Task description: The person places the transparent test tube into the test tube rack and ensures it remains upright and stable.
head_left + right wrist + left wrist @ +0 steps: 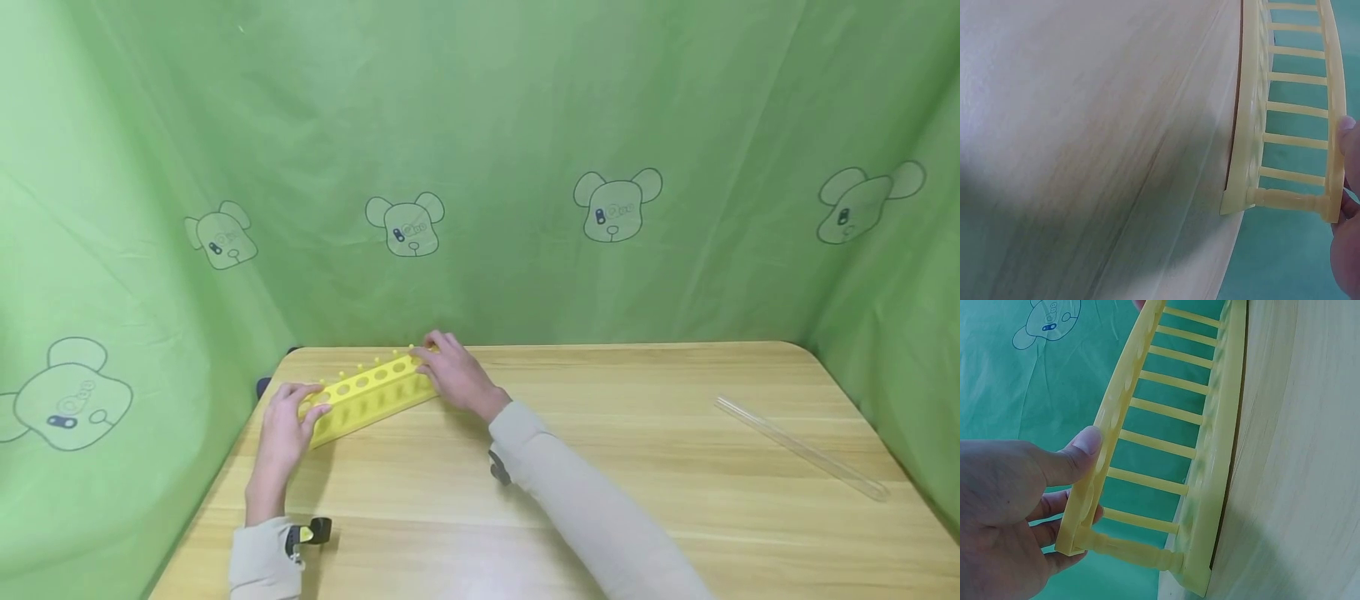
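Observation:
A yellow test-tube rack (371, 396) with a row of round holes stands at the back left of the wooden table (600, 467). My left hand (288, 421) grips its near end, thumb pressed on the top plate (1088, 440) and fingers curled under it. At the rack's far end my right hand (450, 375) holds on, its fingers over the top plate. The right wrist view shows that end of the rack (1285, 156) with a fingertip (1349, 125) against the top plate. A clear glass test tube (798, 446) lies alone at the right, far from both hands.
Green cloth with bear prints (480, 167) walls in the table at the back and both sides. The rack sits close to the table's back left corner. A dark clamp (262, 386) shows at the left edge.

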The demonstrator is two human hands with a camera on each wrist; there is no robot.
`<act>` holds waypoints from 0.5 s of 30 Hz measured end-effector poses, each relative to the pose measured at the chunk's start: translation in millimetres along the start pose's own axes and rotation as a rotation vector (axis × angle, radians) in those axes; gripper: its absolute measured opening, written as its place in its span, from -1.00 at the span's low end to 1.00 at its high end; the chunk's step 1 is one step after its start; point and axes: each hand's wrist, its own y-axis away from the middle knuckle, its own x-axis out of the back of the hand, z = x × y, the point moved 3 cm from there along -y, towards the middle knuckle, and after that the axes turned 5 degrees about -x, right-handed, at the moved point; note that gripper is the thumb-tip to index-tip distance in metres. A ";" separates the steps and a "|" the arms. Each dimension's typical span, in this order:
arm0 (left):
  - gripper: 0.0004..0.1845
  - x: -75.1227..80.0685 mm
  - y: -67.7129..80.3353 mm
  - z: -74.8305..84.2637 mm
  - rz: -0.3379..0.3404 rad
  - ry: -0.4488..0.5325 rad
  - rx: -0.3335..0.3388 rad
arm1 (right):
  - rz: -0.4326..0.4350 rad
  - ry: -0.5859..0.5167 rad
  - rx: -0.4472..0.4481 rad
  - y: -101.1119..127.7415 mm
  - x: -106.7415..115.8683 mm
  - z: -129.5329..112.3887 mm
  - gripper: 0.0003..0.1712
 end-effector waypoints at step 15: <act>-0.57 -0.1 -0.6 -2.6 0.006 -0.015 0.007 | 0.014 -0.039 -0.030 0.0 -3.4 1.4 -0.56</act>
